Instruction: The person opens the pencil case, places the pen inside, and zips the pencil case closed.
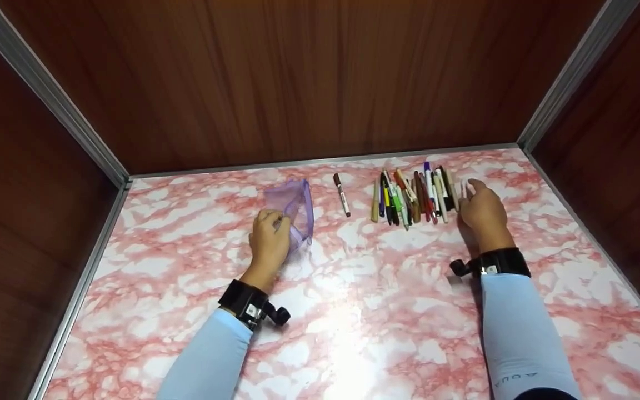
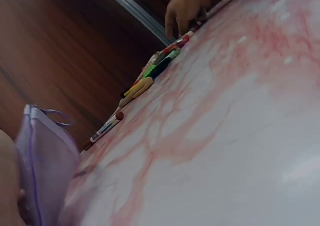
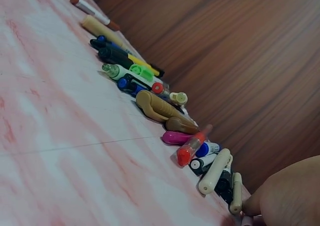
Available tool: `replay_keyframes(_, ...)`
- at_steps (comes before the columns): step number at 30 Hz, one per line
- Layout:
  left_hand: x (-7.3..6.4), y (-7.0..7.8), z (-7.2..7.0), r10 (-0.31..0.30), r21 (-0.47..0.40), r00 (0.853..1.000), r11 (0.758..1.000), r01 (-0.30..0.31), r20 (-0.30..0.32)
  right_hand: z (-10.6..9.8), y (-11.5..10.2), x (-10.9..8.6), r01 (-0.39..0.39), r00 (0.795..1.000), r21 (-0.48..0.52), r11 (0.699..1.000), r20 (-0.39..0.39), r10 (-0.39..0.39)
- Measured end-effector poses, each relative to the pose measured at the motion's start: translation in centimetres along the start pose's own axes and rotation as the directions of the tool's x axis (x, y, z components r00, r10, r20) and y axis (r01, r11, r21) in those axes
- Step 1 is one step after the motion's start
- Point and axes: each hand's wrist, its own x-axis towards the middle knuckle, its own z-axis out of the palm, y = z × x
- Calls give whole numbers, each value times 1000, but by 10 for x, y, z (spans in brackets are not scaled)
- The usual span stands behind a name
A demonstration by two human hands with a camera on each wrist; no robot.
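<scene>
A purple mesh zip pouch (image 1: 307,208) lies at the left, and my left hand (image 1: 270,236) grips its near side. In the left wrist view the pouch (image 2: 50,161) stands partly upright beside that hand. My right hand (image 1: 484,211) is at the right end of a row of pens (image 1: 395,200). Between its thumb and index finger it pinches a pale pinkish pen (image 1: 463,190), partly hidden by the hand. In the right wrist view only the end of this pale pen (image 3: 246,220) shows beside the hand.
A single white marker with a brown cap (image 1: 342,195) lies between pouch and row. The row's pens are of many colours, close together and partly overlapping. Dark wood panels (image 1: 320,83) wall the back and sides of the pink marbled table (image 1: 320,344).
</scene>
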Motion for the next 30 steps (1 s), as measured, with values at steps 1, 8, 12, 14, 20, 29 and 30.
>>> replay_keyframes(1,0,-1,1,-1,-67,1000,998,-1,-17,0,0,0,-3,1000,-7,1000,1,3)
replay_keyframes(8,2,-6,6,3,-353,995,935,-39,-103,-3,-4,1,-67,997,13,998,30,66)
replay_keyframes(12,0,-6,5,8,-362,991,930,-55,-131,-7,-11,-1,-47,999,180,982,8,47)
replay_keyframes(14,-1,-6,3,30,-337,989,938,-78,-145,-8,-19,-1,-24,1000,296,955,7,23)
replay_keyframes(20,-5,-4,1,45,-291,986,952,-91,-160,-10,-65,-7,-13,997,582,813,67,-32)
replay_keyframes(29,-5,-5,3,-18,-284,982,958,-37,-189,17,-145,-29,11,968,676,737,178,-178)
replay_keyframes(30,-4,-5,3,-18,-279,981,960,-38,-194,23,-155,-31,20,960,680,733,192,-205)
